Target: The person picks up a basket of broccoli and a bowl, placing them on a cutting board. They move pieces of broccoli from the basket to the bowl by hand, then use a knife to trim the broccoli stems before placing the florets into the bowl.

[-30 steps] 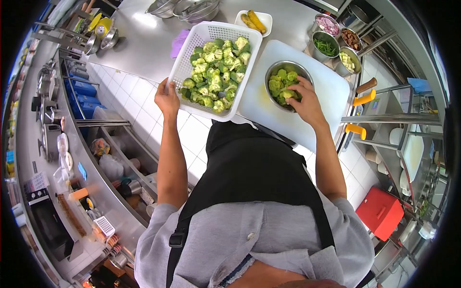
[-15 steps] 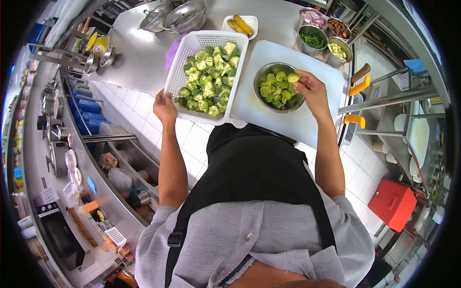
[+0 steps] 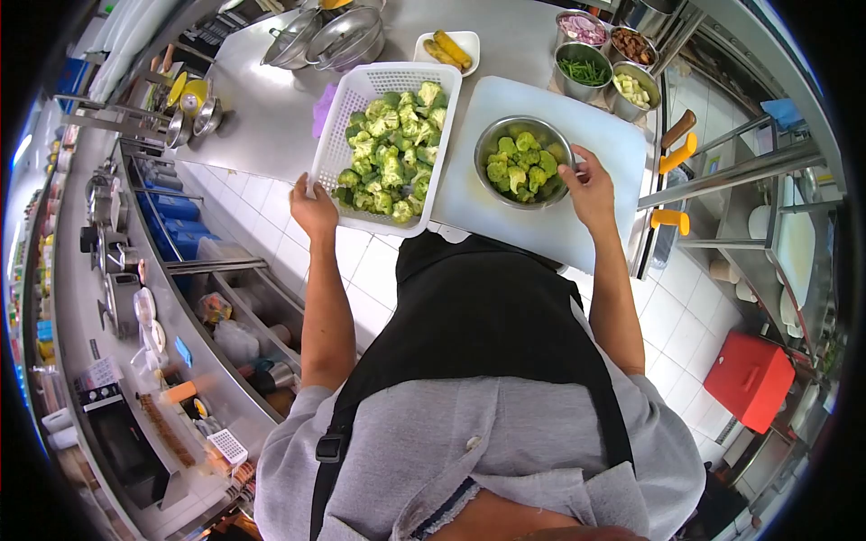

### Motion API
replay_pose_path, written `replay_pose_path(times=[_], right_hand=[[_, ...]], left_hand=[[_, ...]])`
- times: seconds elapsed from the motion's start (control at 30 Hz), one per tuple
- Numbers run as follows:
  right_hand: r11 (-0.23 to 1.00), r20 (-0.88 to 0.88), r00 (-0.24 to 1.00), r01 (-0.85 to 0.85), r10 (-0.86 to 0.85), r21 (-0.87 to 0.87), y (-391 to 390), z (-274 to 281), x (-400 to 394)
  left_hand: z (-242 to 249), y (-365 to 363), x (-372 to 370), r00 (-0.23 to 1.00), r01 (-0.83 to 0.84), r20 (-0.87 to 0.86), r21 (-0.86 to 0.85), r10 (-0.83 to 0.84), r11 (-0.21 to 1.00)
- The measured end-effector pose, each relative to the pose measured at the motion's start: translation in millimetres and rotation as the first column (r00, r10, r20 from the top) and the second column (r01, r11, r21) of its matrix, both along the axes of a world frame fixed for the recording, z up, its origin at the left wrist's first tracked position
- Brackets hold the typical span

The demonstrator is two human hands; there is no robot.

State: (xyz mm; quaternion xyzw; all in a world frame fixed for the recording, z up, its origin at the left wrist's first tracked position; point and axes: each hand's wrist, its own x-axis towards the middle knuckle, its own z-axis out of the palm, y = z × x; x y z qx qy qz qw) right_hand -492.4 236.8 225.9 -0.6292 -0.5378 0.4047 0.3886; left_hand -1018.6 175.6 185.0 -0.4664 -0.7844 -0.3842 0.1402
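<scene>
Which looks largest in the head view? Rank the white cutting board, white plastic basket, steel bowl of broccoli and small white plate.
1. White cutting board and white plastic basket look alike in size; I cannot rank them.
2. Steel bowl of broccoli.
3. Small white plate, though it lies farther from the camera.

White basket (image 3: 347, 108) of broccoli (image 3: 390, 149) was gripped at its near corner by left hand (image 3: 314, 212); steel bowl (image 3: 492, 144) rim was touched by right hand (image 3: 591, 185), on counter (image 3: 262, 108).
</scene>
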Motion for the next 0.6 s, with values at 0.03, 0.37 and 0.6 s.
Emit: replay_pose_path(times=[0.03,0.37,0.6], right_hand=[[0.993,-0.022,1.0,-0.004,0.002,-0.117,-2,4,-4],[0.866,0.647,0.749,-0.41,0.141,0.286,-8,41,-47],[0.845,0.669,0.618,-0.534,0.414,-0.03,1,48,-66]], left_hand=[[14,1,11,0.995,0.06,-0.08,0.059,-0.056,0.996],[102,24,252,0.442,0.752,0.835,-0.145,-0.329,0.643],[51,38,273,0.416,0.769,0.816,-0.08,-0.401,0.634]])
